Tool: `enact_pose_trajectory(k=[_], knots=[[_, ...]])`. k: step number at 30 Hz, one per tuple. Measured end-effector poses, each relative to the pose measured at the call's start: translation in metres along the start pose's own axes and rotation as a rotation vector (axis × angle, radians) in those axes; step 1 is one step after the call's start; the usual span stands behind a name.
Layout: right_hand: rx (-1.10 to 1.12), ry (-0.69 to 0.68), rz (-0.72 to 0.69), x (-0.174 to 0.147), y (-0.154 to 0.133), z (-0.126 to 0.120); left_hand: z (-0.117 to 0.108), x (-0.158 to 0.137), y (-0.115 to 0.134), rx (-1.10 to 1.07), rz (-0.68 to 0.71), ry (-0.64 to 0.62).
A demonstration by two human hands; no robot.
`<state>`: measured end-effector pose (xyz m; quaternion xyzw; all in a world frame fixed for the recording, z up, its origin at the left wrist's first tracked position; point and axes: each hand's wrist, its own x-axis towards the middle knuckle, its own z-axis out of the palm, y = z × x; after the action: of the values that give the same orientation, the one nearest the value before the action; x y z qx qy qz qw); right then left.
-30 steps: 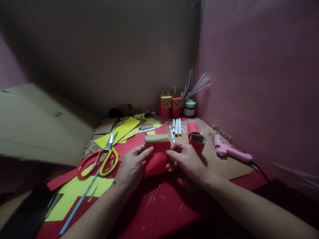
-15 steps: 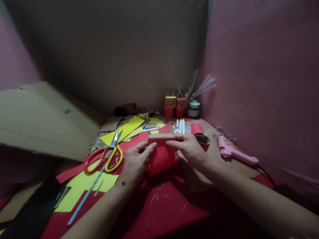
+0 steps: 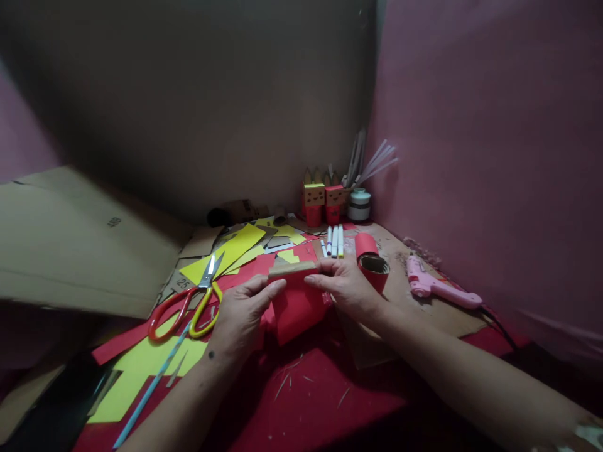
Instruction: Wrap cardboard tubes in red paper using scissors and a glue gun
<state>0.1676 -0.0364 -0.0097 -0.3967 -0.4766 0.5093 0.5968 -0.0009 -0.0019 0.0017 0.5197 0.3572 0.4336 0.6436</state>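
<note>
Between my two hands is a sheet of red paper (image 3: 299, 307) with a brown cardboard strip (image 3: 293, 270) along its top edge. My left hand (image 3: 240, 314) grips its left side, thumb on the front face and fingers behind. On the upper right corner my right hand (image 3: 351, 290) pinches it the same way. What lies behind the paper is hidden. Scissors (image 3: 205, 285) with a red and a yellow handle lie left of my left hand. Just beyond my right hand are a red-covered cardboard tube (image 3: 374, 276) and several white markers (image 3: 335, 242).
A pink glue gun (image 3: 440, 285) with a cord lies on cardboard at the right. Yellow paper (image 3: 226, 252) and red scraps spread over the left side, near a blue striped straw (image 3: 151, 389). Two red figures with cardboard faces (image 3: 314, 196) and a lidded jar (image 3: 359, 205) stand at the back.
The view has turned slightly, so most things sit further left. Both hands keep their hold on the red paper, whose top edge now slopes up a little to the right.
</note>
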Motion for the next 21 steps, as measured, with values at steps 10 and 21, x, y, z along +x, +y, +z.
enact_pose_trajectory(k=[10, 21], knots=[[-0.001, 0.001, -0.025, 0.0019, 0.0016, -0.0013, 0.002, -0.0008, 0.004, 0.046, 0.082, 0.049], [-0.149, 0.051, -0.162, -0.0008, -0.0009, -0.0016, 0.0026, -0.0026, -0.0019, 0.11, 0.125, 0.017]])
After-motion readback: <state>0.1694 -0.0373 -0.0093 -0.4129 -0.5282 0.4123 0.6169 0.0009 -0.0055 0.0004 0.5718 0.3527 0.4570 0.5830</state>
